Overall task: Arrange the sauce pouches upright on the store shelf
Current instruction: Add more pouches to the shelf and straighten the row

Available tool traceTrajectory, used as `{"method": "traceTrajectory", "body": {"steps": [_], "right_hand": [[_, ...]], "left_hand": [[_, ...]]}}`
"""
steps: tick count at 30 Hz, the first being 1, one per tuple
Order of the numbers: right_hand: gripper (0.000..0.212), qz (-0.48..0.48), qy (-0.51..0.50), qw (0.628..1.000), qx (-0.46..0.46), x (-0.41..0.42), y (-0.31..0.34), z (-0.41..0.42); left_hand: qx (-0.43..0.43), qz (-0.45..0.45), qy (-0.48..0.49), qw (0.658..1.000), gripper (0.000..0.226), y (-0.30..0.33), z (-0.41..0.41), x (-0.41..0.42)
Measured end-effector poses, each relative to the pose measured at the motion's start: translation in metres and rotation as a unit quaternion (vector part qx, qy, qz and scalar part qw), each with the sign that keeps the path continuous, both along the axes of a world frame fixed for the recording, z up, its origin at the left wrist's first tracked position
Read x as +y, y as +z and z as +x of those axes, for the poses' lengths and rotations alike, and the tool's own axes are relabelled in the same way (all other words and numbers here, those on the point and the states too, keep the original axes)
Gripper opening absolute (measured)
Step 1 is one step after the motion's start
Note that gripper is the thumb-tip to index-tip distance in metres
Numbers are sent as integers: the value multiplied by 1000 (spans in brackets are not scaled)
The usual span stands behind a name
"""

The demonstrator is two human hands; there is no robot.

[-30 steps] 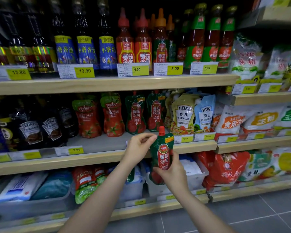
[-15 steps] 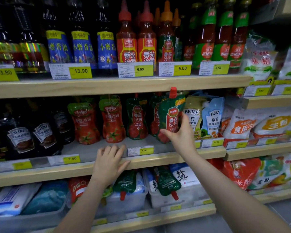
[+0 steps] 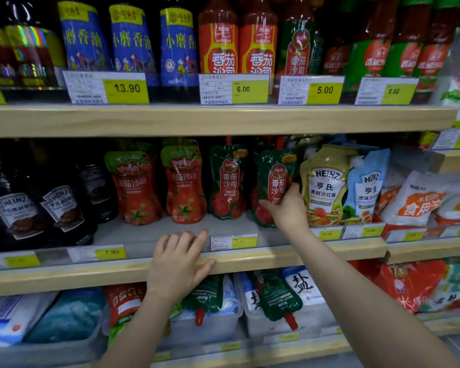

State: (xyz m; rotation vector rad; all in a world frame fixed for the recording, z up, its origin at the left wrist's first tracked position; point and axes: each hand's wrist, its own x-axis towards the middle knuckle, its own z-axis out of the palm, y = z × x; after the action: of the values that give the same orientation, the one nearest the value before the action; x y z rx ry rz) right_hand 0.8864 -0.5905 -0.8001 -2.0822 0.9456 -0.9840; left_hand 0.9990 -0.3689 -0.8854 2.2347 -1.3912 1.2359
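Head view: right hand point(image 3: 286, 208) grips the green ketchup pouch point(image 3: 274, 181) low on its side, standing on the middle shelf point(image 3: 144, 272) beside a Heinz pouch point(image 3: 324, 187). Long axis vertical, spout up. Judged soft, light, prone to slump; hold near the base. Left hand point(image 3: 178, 264) rests flat on the shelf edge.

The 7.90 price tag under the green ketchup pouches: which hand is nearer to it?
Left. The left hand rests just left of the 7.90 price tag; the right hand is above-right.

Bottles and price tags around the pouches

Sesame oil bottles point(image 3: 133, 43) stand left of ketchup bottles point(image 3: 218, 41), above the 13.90 price tag point(image 3: 125, 88).
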Motion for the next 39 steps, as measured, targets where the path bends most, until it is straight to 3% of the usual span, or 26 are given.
{"method": "traceTrajectory", "body": {"steps": [8,12,18,26,31,35,39], "right_hand": [[72,-90,-53,988,116,13,7,-15],[58,-36,-58,994,84,15,8,-4],[50,-38,-82,990,110,2,6,21],[49,-38,-101,987,121,-7,2,33],[61,-6,-51,993,103,-2,4,19],[58,-94,42,991,82,11,6,-22],[47,-252,77,948,176,1,-9,-85]], "left_hand": [[35,7,-2,999,53,5,-7,2],[35,-2,-6,999,53,3,-6,2],[22,-13,-5,1000,53,-1,-2,0],[10,-21,-3,1000,53,-5,2,-2],[26,-7,-1,1000,53,-1,-2,0],[57,18,1,998,55,5,-5,2],[116,29,8,993,66,12,-17,3]]}}
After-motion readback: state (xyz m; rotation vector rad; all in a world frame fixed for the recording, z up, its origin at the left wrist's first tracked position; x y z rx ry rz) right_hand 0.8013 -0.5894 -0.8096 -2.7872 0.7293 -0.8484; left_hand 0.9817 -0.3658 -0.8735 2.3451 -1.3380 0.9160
